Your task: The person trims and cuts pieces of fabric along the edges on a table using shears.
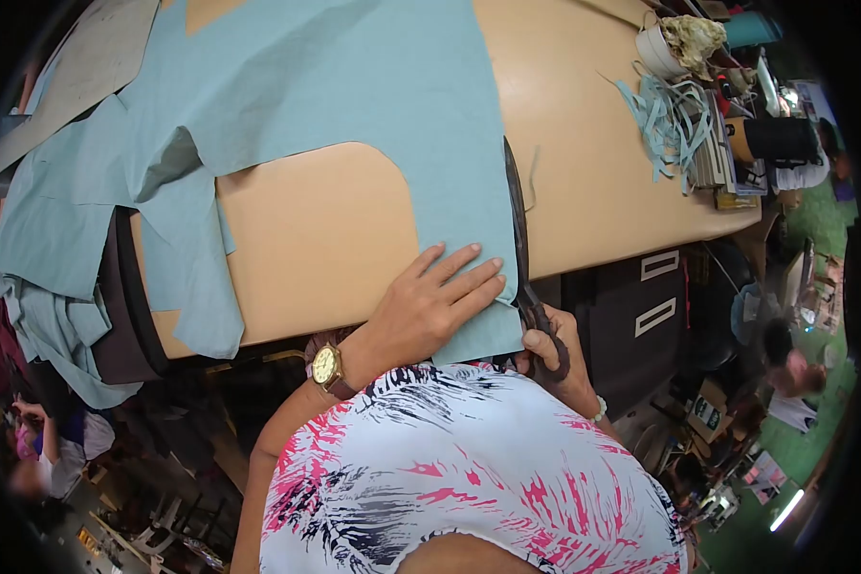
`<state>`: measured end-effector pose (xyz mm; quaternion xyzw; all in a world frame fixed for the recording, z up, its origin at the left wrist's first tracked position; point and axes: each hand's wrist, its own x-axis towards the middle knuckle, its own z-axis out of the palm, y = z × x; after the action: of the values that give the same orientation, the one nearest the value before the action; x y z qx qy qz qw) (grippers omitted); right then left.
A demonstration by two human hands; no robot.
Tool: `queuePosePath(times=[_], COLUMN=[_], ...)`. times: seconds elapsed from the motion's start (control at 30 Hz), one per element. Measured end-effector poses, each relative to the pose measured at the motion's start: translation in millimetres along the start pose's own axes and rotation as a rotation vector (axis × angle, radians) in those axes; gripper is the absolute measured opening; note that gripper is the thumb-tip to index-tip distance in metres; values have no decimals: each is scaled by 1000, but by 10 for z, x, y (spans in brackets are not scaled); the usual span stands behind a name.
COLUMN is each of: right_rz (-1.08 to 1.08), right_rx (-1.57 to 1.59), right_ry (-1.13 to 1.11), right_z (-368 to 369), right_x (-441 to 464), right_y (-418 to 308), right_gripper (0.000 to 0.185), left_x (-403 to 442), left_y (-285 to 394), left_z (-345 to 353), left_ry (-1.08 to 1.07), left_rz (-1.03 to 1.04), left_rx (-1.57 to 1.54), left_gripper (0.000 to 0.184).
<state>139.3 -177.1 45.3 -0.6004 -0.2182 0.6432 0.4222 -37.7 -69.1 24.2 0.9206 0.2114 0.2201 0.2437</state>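
Light blue-green fabric (335,105) lies across the tan table, with a curved cutout near its front edge. My left hand (429,304) rests flat on the strip of fabric nearest me, fingers stretched out and slightly spread. Dark scissors (532,306) are in my right hand (574,368), its thumb and fingers wrapped round the handles. The long blade runs along the right edge of the fabric, pointing away from me. A small flap of fabric hangs over the table edge beside the scissors.
Narrow blue-green offcuts (665,124) lie at the right end of the tan table (584,191), near a white pot (662,53) and stacked items. Grey card (86,77) covers the far left. Dark drawers (631,311) stand below. Other people are at both sides.
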Motion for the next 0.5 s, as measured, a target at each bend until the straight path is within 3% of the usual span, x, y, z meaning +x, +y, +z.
queuePosePath(times=[0.5], right_rz=[27], right_rx=[24], right_ry=[21], right_z=[8], right_x=[-36], right_y=[23], right_gripper=[24], left_x=[-46], left_y=[-13], left_z=[27], left_ry=[-39], left_rz=[14], left_rx=[-12], left_gripper=[32])
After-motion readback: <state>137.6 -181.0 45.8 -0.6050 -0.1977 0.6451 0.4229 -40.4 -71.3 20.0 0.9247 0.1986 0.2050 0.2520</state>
